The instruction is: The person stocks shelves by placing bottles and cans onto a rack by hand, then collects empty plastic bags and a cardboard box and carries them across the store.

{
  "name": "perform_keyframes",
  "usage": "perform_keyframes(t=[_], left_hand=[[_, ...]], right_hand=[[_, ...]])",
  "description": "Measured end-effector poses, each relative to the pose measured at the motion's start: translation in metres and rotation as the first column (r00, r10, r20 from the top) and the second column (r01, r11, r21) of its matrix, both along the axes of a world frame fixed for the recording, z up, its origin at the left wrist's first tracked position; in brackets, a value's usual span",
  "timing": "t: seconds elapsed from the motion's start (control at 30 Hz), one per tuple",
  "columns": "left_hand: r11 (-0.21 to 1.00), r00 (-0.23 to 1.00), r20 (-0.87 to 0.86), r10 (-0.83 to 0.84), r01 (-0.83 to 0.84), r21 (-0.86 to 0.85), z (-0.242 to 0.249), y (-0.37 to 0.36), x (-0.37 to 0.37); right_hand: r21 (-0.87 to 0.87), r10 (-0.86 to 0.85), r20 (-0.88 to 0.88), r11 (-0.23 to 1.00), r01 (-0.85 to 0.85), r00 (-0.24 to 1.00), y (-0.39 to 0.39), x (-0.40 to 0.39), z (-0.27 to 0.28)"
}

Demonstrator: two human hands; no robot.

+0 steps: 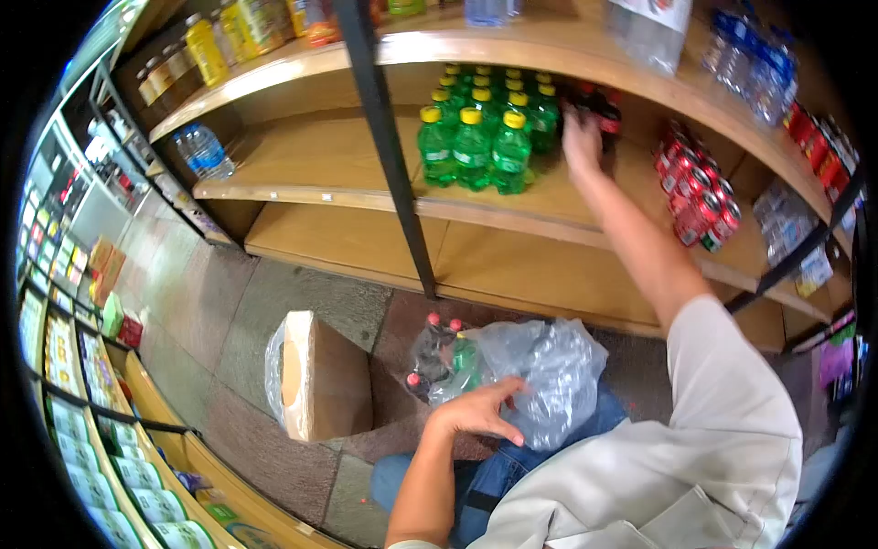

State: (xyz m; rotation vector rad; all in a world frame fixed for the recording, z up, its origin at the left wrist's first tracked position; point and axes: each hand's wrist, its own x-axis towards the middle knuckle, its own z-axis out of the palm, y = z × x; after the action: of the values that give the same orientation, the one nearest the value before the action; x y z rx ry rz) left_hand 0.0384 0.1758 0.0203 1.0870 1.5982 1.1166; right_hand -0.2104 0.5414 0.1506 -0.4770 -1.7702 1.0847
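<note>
My right hand [583, 139] reaches onto the middle shelf and is closed on a dark cola bottle [605, 114], partly hidden by the fingers. Left of it stand rows of green bottles [472, 151] with yellow caps. My left hand [485, 412] is low over my lap, fingers apart, beside a crumpled clear plastic bag [549, 366]. In and beside the plastic lie a green bottle [465, 357] and several dark bottles [430, 352] with red caps on the floor.
An open cardboard box [334, 384] stands on the floor to the left. Red cans [700, 197] sit right of the reaching arm. A black shelf post [384, 137] crosses the shelves. Water bottles [203, 151] stand at the far left. The lower shelf [521, 279] runs beneath.
</note>
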Motion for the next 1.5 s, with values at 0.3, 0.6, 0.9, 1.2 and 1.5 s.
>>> perform_keyframes(t=[0.3, 0.6, 0.9, 1.2, 1.5], left_hand=[[0.997, 0.998, 0.012, -0.056, 0.056, -0.045, -0.012, -0.001, -0.002], [0.996, 0.996, 0.039, -0.085, 0.087, -0.036, -0.015, -0.001, -0.006], [0.991, 0.991, 0.063, -0.117, 0.121, -0.063, -0.014, 0.0, -0.01], [0.993, 0.993, 0.049, -0.108, 0.11, -0.049, -0.007, 0.001, -0.008], [0.996, 0.996, 0.052, -0.078, 0.08, -0.05, -0.007, 0.001, -0.005]], right_hand=[[-0.776, 0.378, -0.223, 0.489, -0.398, 0.899, -0.097, 0.01, -0.006], [-0.739, 0.46, -0.262, 0.47, -0.482, 0.849, -0.089, -0.007, -0.019], [-0.722, 0.517, -0.308, 0.42, -0.55, 0.799, -0.082, -0.015, -0.022], [-0.768, 0.484, -0.226, 0.446, -0.46, 0.845, -0.069, -0.02, -0.026], [-0.71, 0.552, -0.167, 0.508, -0.489, 0.817, -0.041, -0.033, -0.048]])
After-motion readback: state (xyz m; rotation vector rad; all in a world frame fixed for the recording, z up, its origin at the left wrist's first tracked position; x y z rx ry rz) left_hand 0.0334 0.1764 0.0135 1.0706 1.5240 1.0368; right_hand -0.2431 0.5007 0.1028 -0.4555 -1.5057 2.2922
